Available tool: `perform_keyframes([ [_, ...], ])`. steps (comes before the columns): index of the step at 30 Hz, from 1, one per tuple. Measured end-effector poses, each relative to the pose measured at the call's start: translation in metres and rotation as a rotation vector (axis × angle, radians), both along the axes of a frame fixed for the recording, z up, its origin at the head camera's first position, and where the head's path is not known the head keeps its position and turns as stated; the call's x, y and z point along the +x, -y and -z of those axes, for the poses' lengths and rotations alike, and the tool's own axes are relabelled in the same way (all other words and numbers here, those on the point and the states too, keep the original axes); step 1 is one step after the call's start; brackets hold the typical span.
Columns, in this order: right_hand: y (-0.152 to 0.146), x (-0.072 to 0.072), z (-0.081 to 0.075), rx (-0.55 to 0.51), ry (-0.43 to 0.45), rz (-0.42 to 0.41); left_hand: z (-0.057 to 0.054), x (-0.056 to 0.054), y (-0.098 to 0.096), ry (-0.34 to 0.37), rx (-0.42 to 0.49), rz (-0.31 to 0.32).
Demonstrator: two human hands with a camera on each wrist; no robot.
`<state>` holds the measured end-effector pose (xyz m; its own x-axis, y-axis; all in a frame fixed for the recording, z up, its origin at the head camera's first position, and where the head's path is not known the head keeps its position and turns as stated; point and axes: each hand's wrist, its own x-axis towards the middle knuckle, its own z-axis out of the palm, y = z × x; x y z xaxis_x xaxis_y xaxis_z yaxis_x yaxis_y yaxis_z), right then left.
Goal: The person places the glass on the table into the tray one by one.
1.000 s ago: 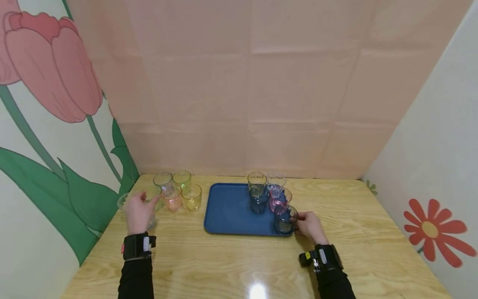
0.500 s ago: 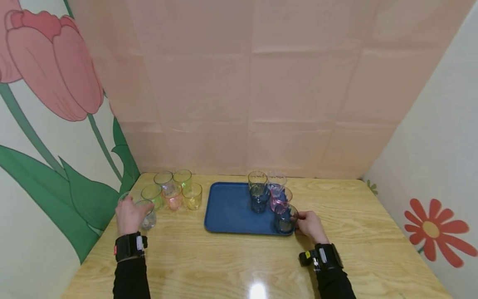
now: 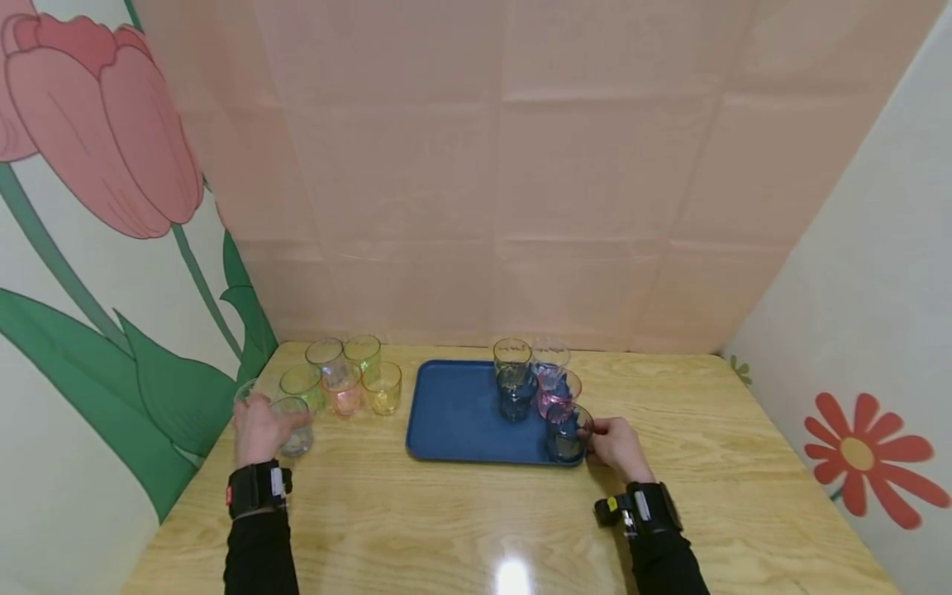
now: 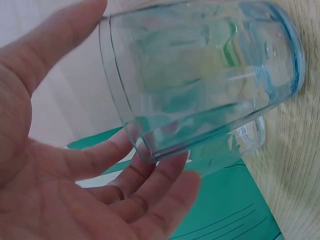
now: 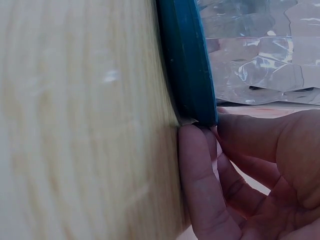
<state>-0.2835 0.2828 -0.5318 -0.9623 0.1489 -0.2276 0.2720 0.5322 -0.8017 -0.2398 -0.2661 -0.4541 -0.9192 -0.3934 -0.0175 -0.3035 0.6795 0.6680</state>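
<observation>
My left hand is at the far left of the table. Its thumb and fingers span the rim of a clear, bluish drinking glass, which stands upright. Beyond it stands another clear glass, partly hidden behind my left hand in the head view. My right hand pinches the near right corner of a blue tray, thumb above the edge and index finger low against the table. A dark grey glass stands on that corner. Further back on the tray are a pink glass and a dark blue glass.
Right of my left hand stand several tinted glasses, among them a green glass, an orange-pink glass and a yellow glass. A clear glass sits at the tray's back right. Painted walls flank the wooden table.
My left hand has shifted left from above the glasses, bringing the green glass and the near clear glass into view. My right hand and the tray have stayed in place.
</observation>
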Motion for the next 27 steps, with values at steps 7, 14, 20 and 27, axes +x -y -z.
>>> perform_keyframes([
  [7,0.0,0.0,-0.001,0.003,-0.004,-0.001,0.0,-0.006,0.01,0.113,-0.056,0.112],
  [14,0.002,0.002,-0.002,-0.002,-0.007,-0.003,0.018,-0.013,0.015,0.109,-0.06,0.117],
  [20,0.001,0.001,0.0,-0.015,-0.003,-0.002,0.002,-0.003,0.004,0.081,0.041,0.105],
  [27,0.0,0.0,0.0,-0.009,-0.013,-0.002,-0.005,-0.002,-0.008,-0.048,0.081,0.119],
])
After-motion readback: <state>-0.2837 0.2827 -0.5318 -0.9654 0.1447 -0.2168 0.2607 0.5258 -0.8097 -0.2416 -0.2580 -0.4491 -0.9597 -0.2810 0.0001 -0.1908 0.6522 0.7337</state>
